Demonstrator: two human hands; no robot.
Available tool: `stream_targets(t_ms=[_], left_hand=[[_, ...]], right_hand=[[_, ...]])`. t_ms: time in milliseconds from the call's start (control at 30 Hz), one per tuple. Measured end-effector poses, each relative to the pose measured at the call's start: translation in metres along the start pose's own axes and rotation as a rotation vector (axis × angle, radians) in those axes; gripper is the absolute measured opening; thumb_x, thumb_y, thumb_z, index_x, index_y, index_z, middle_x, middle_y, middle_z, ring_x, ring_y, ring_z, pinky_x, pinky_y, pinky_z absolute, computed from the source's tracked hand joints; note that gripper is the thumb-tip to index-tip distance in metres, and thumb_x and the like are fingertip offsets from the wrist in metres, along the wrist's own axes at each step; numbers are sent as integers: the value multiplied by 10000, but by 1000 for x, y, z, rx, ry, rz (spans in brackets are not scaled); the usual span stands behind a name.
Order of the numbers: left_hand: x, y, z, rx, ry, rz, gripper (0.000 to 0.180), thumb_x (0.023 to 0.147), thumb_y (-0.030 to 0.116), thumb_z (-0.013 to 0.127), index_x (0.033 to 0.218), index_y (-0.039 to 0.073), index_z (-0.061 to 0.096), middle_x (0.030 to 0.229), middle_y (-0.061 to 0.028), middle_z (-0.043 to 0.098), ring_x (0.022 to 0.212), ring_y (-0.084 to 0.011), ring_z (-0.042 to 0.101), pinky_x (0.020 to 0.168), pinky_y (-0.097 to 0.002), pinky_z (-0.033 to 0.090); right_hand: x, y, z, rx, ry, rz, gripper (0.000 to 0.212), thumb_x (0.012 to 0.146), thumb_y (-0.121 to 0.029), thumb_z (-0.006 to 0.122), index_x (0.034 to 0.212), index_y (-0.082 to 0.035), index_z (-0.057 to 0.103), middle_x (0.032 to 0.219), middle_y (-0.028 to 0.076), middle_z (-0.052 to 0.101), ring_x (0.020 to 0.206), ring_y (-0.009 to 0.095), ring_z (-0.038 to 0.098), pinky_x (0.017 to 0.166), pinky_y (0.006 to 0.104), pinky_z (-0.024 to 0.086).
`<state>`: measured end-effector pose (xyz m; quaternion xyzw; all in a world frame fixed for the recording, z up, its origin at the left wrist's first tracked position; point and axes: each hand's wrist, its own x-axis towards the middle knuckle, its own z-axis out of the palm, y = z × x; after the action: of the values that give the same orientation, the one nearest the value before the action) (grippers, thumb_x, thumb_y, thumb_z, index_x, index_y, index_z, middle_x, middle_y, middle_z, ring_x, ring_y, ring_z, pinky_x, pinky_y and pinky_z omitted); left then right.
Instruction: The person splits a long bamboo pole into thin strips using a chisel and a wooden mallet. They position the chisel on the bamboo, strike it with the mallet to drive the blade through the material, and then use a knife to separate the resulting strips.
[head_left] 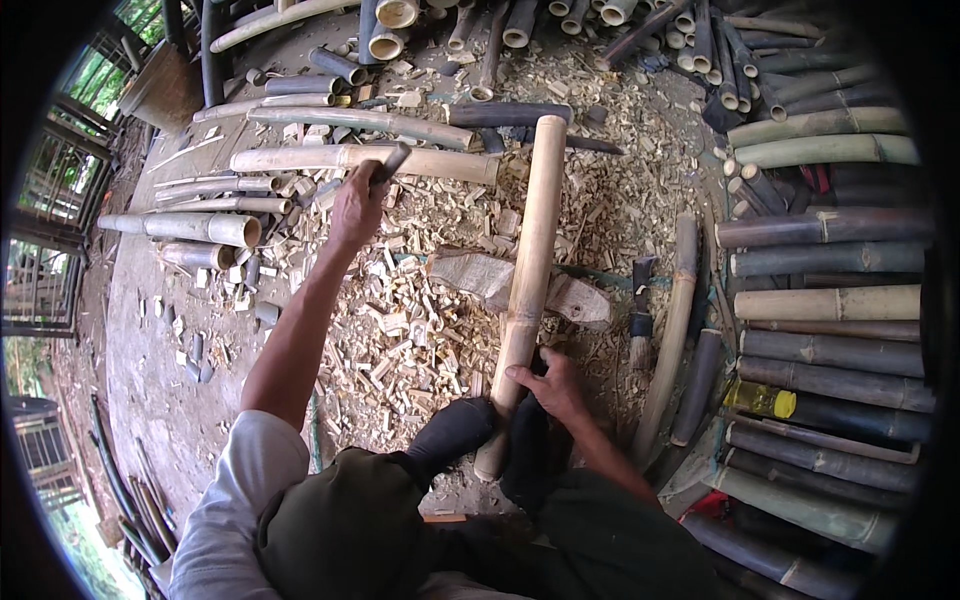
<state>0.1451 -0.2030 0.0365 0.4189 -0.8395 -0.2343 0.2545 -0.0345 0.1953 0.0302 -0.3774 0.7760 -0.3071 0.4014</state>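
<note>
A peeled, pale bamboo pole slants across a rough wooden block, its near end between my two dark-covered feet. My right hand is closed on the pole's lower part, with the thumb on top and the other fingers partly hidden. Away to the left, my raised left hand grips a short dark stick-like piece. Only one end of that piece shows clearly, so its kind cannot be told. Pale wood chips lie thickly around the block.
Dark and pale bamboo lengths are stacked along the right side, with a yellow bottle among them. More poles lie ahead on the left. A tool with a dark upper part rests right of the block.
</note>
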Motion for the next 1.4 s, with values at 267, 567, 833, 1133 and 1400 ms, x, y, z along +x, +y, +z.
stream_targets(t_ms=[267, 567, 833, 1133, 1400], left_hand=[[18, 117, -25, -1001, -164, -233, 283, 1010, 162, 608, 1220, -27, 592, 1061, -108, 683, 965, -178, 676, 851, -355, 609], [4, 150, -4, -1672, -467, -567, 317, 1040, 146, 485, 1288, -40, 553, 1098, -174, 675, 1009, -277, 698, 921, -495, 603], [7, 168, 2, -1421, -330, -449, 272, 1031, 192, 605, 1195, -23, 582, 1037, -130, 662, 971, -247, 703, 820, -438, 632], [12, 161, 3, -1347, -268, -319, 265, 956, 167, 733, 1114, 30, 571, 873, -27, 608, 665, -102, 560, 603, -259, 469], [6, 229, 16, -1202, -624, -99, 194, 932, 246, 745, 937, 76, 654, 767, -9, 585, 626, -80, 519, 553, -249, 423]], right_hand=[[25, -1, -1, 317, 16, -79, 534, 834, -442, 805, 971, 62, 695, 783, 188, 680, 725, 267, 645, 743, 414, 516], [-42, 3, -25, -189, 448, -35, 506, 906, -244, 759, 1302, 9, 573, 993, 207, 612, 953, 310, 613, 880, 423, 495], [-181, 29, -47, -578, -205, 877, 438, 919, -274, 711, 1192, 42, 580, 1084, 226, 650, 1008, 382, 641, 880, 481, 511], [-197, 58, -48, -333, 79, 771, 534, 870, -250, 721, 1260, 51, 517, 1117, 203, 617, 930, 335, 650, 814, 438, 549], [-181, 29, -105, 231, 526, 436, 633, 826, -229, 730, 1321, 60, 460, 1145, 182, 588, 861, 294, 658, 755, 400, 583]])
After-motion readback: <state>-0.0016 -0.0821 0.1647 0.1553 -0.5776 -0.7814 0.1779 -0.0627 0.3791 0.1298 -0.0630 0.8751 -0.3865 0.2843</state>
